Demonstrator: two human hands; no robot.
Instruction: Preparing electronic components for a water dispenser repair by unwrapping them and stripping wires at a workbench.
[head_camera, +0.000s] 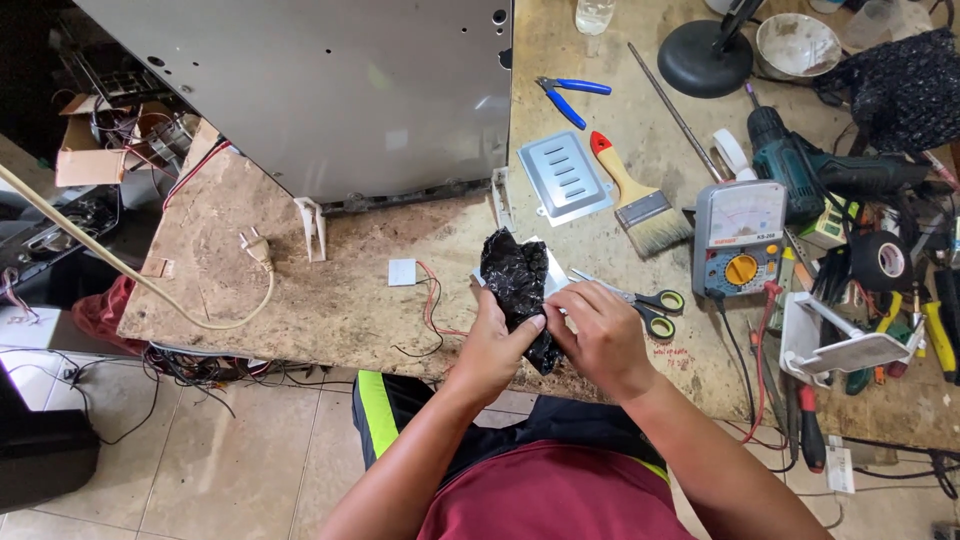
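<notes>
Head view: a worn chipboard workbench (330, 300) is standing over a pale tiled floor (250, 450), with a large grey metal cabinet (320, 90) lying across its far left part and a tangle of cables hanging below the near edge. The person is leaning in from the near side, both forearms angling up toward the bench edge. The left hand (492, 345) is curling its fingers around the lower part of a crumpled black plastic bag (518, 290), thumb pressing on top; the right hand (600, 335) is pinching the same bag from the right, fingers closed on it. The bag is sitting at the near edge of the bench, centre, held just above the surface. Just beside the right hand, green-handled scissors (650, 300) are lying flat. Further right, a grey analogue multimeter (738, 240) with an orange dial is resting near a paintbrush (635, 195) and a louvred metal plate (565, 178). A small white square (402, 272) with red and black wires is lying left of the bag.
</notes>
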